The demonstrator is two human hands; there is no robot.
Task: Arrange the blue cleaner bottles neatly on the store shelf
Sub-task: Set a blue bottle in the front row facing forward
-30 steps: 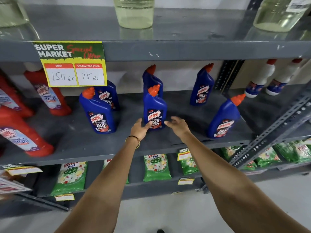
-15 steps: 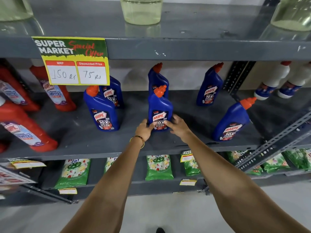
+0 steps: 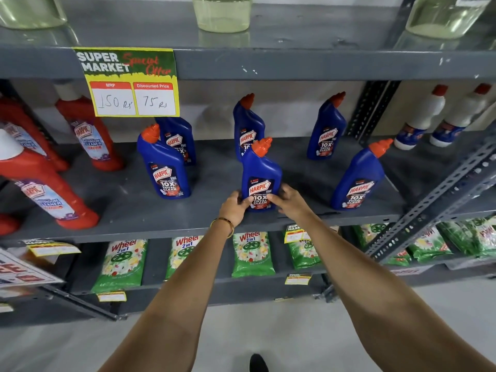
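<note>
Several blue cleaner bottles with orange caps stand on the grey middle shelf (image 3: 128,210). The front middle bottle (image 3: 259,170) stands upright near the shelf's front edge, and both hands grip its base: my left hand (image 3: 234,208) on its left side, my right hand (image 3: 288,201) on its right. Another blue bottle (image 3: 247,124) stands right behind it. A front left bottle (image 3: 163,165) has one more (image 3: 178,139) behind it. To the right stand a back bottle (image 3: 326,130) and a front bottle (image 3: 358,178) that looks tilted.
Red cleaner bottles (image 3: 45,189) crowd the shelf's left end, white bottles (image 3: 421,119) its far right. A price sign (image 3: 128,81) hangs from the shelf above. A slanted metal brace (image 3: 442,194) crosses at right. Green detergent packs (image 3: 252,253) fill the lower shelf.
Both hands have come in from just in front of the middle front bottle and closed on its base. The bottle looks slightly nearer the shelf's front edge.
</note>
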